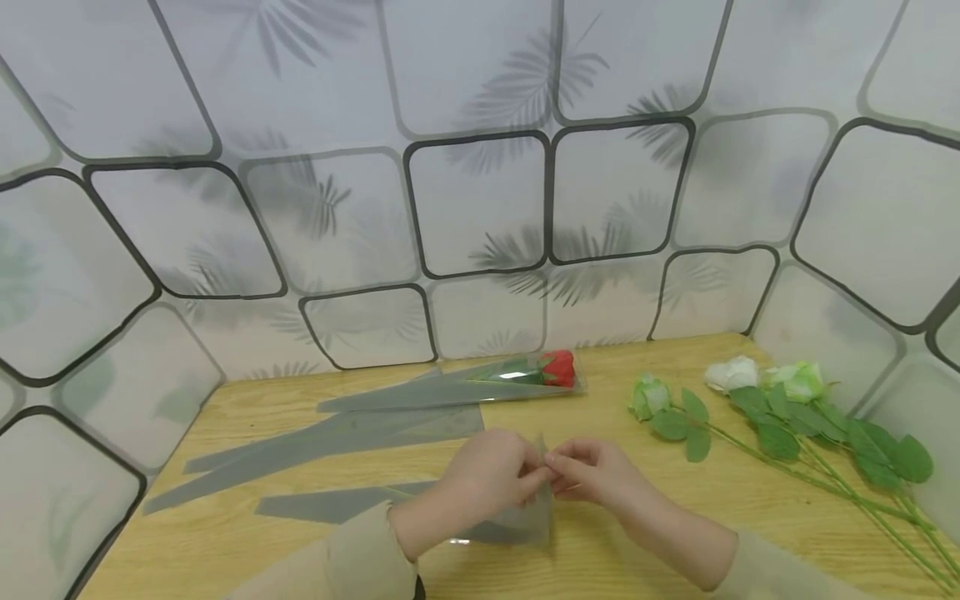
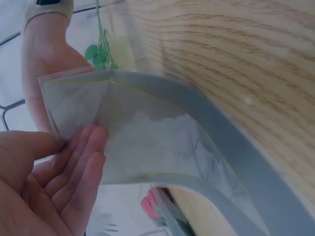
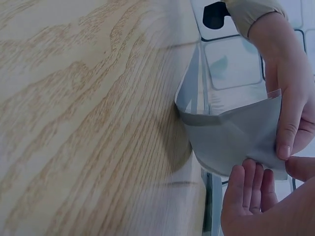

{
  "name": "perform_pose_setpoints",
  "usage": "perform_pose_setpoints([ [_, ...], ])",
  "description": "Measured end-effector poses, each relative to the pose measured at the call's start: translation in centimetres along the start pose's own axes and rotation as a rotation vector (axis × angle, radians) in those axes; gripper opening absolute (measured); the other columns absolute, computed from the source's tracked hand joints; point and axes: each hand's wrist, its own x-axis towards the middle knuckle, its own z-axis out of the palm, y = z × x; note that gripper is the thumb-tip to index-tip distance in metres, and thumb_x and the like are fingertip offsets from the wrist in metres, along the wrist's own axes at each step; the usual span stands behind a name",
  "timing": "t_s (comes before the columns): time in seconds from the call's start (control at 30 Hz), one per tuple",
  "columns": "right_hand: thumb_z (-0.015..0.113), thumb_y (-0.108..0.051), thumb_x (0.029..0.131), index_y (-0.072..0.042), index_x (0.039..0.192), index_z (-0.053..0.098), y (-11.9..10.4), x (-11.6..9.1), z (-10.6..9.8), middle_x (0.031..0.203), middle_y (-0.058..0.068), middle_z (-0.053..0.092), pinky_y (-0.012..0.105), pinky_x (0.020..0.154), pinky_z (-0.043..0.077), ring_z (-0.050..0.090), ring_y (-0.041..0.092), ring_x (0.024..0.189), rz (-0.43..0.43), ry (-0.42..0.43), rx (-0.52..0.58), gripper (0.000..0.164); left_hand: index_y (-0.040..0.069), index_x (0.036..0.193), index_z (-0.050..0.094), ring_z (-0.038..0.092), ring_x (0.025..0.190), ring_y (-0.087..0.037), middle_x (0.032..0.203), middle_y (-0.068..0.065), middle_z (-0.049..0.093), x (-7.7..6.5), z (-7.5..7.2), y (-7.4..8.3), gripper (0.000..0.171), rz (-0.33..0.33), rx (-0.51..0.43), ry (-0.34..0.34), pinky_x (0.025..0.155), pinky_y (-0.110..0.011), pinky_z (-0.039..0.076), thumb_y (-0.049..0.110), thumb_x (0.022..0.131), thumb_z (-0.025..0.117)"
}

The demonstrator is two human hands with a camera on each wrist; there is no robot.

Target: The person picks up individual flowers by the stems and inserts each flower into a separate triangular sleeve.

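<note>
A grey and clear plastic flower sleeve [image 1: 525, 525] lies with its narrow end on the table and its wide end lifted. In the head view, my left hand [image 1: 487, 475] pinches the edge of that wide end between thumb and fingers. Right beside it, my right hand [image 1: 603, 477] pinches the same edge, fingertips meeting the left ones. The left wrist view shows the see-through face of the sleeve [image 2: 147, 142] with a grey border and thin yellow lines. From the right wrist, the sleeve [image 3: 236, 137] appears grey and bent upward, its opening pressed flat at the fingertips.
Behind my hands lies a red rose [image 1: 558, 368] inside another sleeve. More flat grey sleeves [image 1: 315, 446] are stacked to the left on the wooden table [image 1: 622, 558]. At the right are a pale green rose [image 1: 648, 397], a white rose [image 1: 731, 373] and another greenish rose [image 1: 798, 382], with leafy stems.
</note>
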Motion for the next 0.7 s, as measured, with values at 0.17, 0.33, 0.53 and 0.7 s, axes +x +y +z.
perform_pose_setpoints([
  [0.17, 0.061, -0.023, 0.107, 0.007, 0.117, 0.069, -0.26, -0.04, -0.30, 0.094, -0.003, 0.074, 0.032, 0.087, 0.064, 0.071, 0.011, 0.088, 0.011, -0.014, 0.001, 0.033, 0.017, 0.068, 0.077, 0.038, 0.045, 0.007, 0.051, 0.013, 0.061, -0.10, -0.02, 0.34, 0.036, 0.053, 0.078, 0.032, 0.046, -0.012, 0.034, 0.027, 0.102, 0.072],
  [0.33, 0.061, -0.018, 0.105, 0.008, 0.116, 0.068, -0.42, -0.04, -0.59, 0.097, 0.000, 0.077, 0.033, 0.082, 0.064, 0.071, 0.011, 0.088, -0.005, 0.038, -0.051, 0.029, 0.017, 0.059, 0.066, 0.031, 0.045, 0.003, 0.050, 0.013, 0.046, -0.13, -0.10, 0.45, 0.046, 0.044, 0.165, 0.063, 0.044, -0.013, 0.028, 0.029, 0.103, 0.070],
  [0.53, 0.066, -0.006, 0.098, 0.010, 0.112, 0.067, -0.09, 0.16, -0.54, 0.096, 0.009, 0.077, 0.033, 0.073, 0.064, 0.070, 0.013, 0.080, -0.100, 0.095, -0.174, 0.022, 0.020, 0.052, 0.043, 0.027, 0.044, 0.000, 0.049, 0.013, 0.034, -0.05, -0.02, 0.74, 0.056, 0.064, 0.383, 0.119, 0.041, -0.015, 0.024, 0.030, 0.099, 0.071],
  [0.7, 0.078, -0.006, 0.091, -0.002, 0.104, 0.067, -0.03, 0.06, -0.28, 0.090, 0.004, 0.072, 0.022, 0.069, 0.058, 0.066, 0.007, 0.079, -0.241, 0.222, -0.377, 0.018, 0.022, 0.051, 0.032, 0.021, 0.046, -0.001, 0.050, 0.013, 0.024, 0.08, 0.00, 0.83, 0.058, 0.081, 0.407, 0.153, 0.041, -0.014, 0.019, 0.023, 0.094, 0.072],
])
